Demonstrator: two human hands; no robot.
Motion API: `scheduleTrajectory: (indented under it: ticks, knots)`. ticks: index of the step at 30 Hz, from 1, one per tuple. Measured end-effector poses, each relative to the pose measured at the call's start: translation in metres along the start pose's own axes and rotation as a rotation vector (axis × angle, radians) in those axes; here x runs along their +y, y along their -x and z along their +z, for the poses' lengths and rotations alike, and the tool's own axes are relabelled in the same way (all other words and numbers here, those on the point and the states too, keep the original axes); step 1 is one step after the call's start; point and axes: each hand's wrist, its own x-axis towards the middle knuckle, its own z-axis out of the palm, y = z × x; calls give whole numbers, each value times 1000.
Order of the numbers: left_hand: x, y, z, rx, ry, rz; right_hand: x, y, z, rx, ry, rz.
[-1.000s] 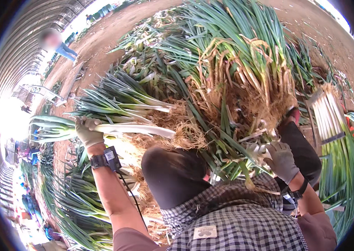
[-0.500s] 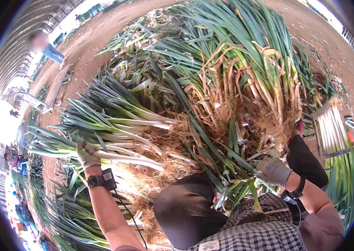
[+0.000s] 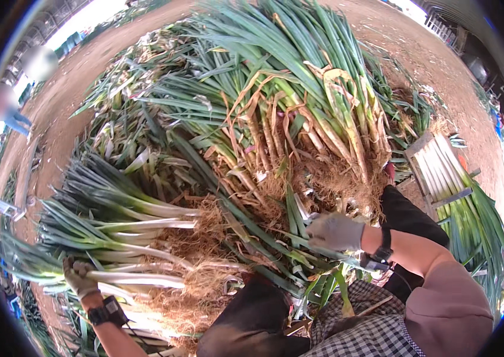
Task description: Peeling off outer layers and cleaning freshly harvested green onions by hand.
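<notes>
My left hand (image 3: 77, 276), in a grey glove, grips one leek (image 3: 133, 278) by its white stalk and lays it on a stack of cleaned leeks (image 3: 121, 220) at my left, roots pointing right. My right hand (image 3: 334, 231), also gloved, holds a small knife whose blade (image 3: 301, 209) points up at the roots of a big heap of uncleaned leeks (image 3: 288, 119) in front of me. My dark-trousered knees (image 3: 252, 315) sit below the heap, with leek leaves across them.
A wooden crate holding trimmed white leeks (image 3: 439, 169) stands at the right, with more green leeks (image 3: 478, 232) beside it. Bare brown earth lies around. Root and leaf trimmings cover the ground between the piles. Blurred people stand far off at upper left.
My left hand moved down and left, setting the leek lower on the stack. My right hand moved left toward the heap's roots. The view tilted, showing more of the stack.
</notes>
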Motion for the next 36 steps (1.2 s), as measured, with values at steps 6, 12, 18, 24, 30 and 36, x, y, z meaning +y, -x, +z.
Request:
scheduleTrajectory:
  ticks: [6, 12, 18, 24, 30, 36]
  knots:
    - [21, -70, -112, 314, -409, 199, 14, -79, -51, 205, -295, 90]
    - [-88, -33, -70, 464, -1891, 372, 41, -181, -77, 577, -271, 188]
    - [-68, -17, -86, 460, -1645, 490, 61, -280, -86, 441, -117, 573]
    - [-70, 48, -62, 140, -1050, 375, 62, -204, -123, 474, -1026, 419]
    - [-74, 140, 40, -350, -974, 240, 30, -34, -115, 305, -955, 325]
    - [-58, 276, 169, -834, -1055, 3, -37, 118, -86, 411, -839, 162]
